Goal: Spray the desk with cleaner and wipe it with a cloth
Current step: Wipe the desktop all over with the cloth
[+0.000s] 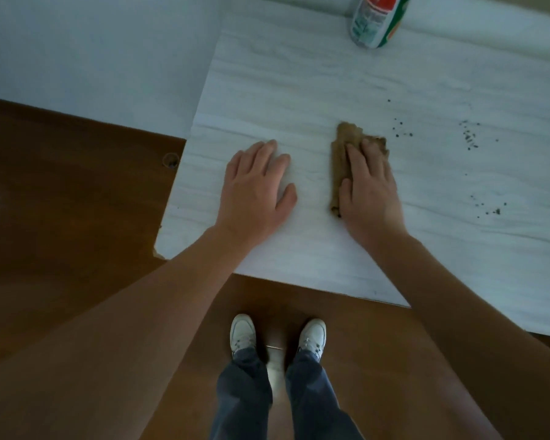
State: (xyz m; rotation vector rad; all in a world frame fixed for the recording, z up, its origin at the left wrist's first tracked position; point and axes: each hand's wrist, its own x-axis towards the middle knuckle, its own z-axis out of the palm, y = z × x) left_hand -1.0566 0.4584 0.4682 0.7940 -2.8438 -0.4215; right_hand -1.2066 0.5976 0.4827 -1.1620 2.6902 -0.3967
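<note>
A folded brown cloth [346, 160] is pressed flat against the white wood-grain desk [299, 84] by the right hand [370, 185], whose fingers are laid out straight over it, while the left hand [256, 188] is rested palm-down on the bare surface just beside it, fingers extended and holding nothing. Dark specks [469, 138] are scattered over the desk to the right of the cloth, and the cleaner bottle [377, 20], cut off by the upper edge and seemingly upright, is seen well apart near the far side. White shoes [243, 333] are seen on the brown floor [61, 201] below.
</note>
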